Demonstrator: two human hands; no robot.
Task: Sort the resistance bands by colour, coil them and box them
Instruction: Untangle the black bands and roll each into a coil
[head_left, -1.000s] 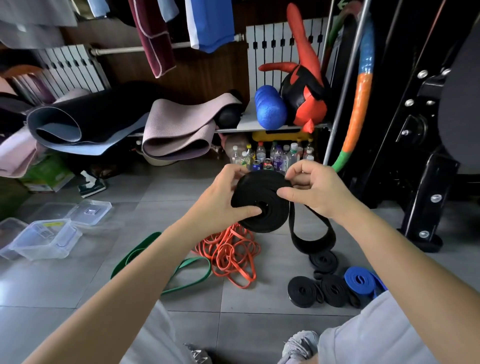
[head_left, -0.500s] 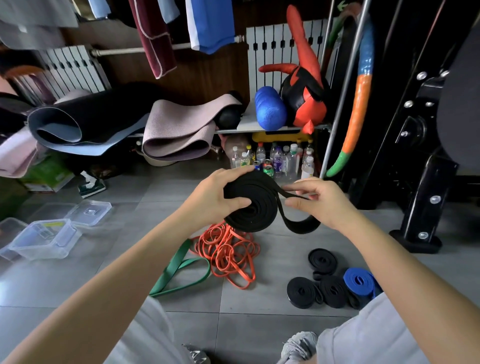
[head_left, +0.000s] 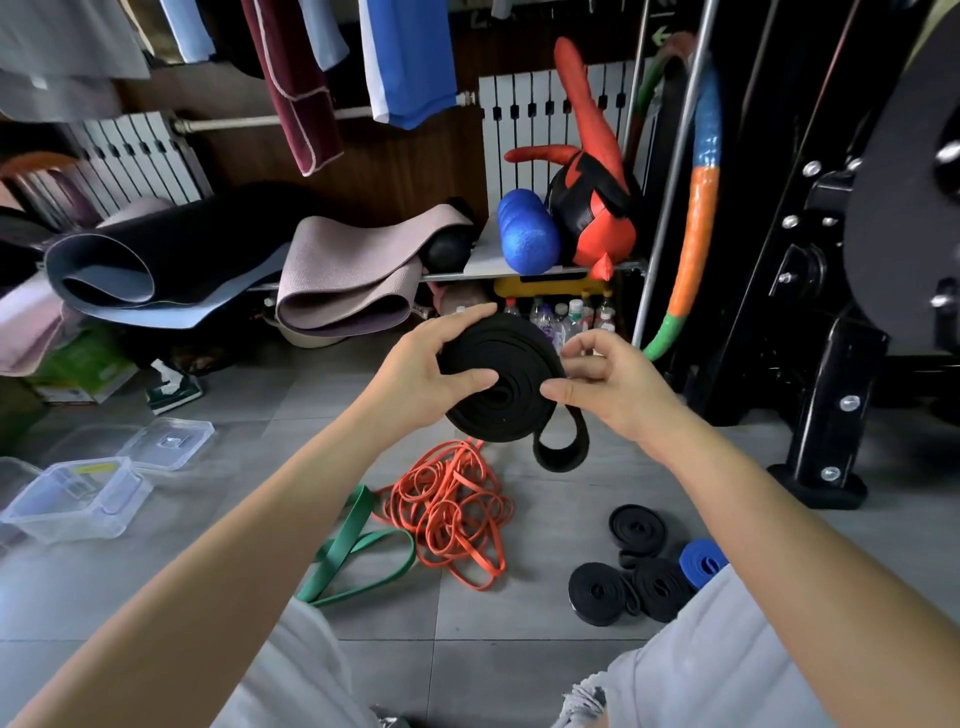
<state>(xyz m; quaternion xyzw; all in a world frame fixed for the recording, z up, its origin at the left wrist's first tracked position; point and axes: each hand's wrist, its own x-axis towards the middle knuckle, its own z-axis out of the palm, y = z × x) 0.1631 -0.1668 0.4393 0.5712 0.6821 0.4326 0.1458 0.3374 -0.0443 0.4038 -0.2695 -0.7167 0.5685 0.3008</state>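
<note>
Where my hands meet: I hold a coiled black resistance band in the air, above the grey tiled floor.
Left hand: it grasps the coil, with my thumb flat across the face near the middle and my fingers curled over the top edge.
Right hand: my thumb and forefinger pinch the coil's right rim, and the other fingers are loosely bent behind it.
Loose end: a short loop of the same band hangs unwound under the coil's lower right.
Orange bands: they lie in a tangled heap on the floor below the coil.
Green band: it lies uncoiled at the heap's left side.
Black coils: three wound ones lie on the floor by my right leg.
Blue coil: it sits just beside them, partly hidden by my shorts.
Clear plastic box: it stands open at far left, well apart from the bands, with its lid beside it.
</note>
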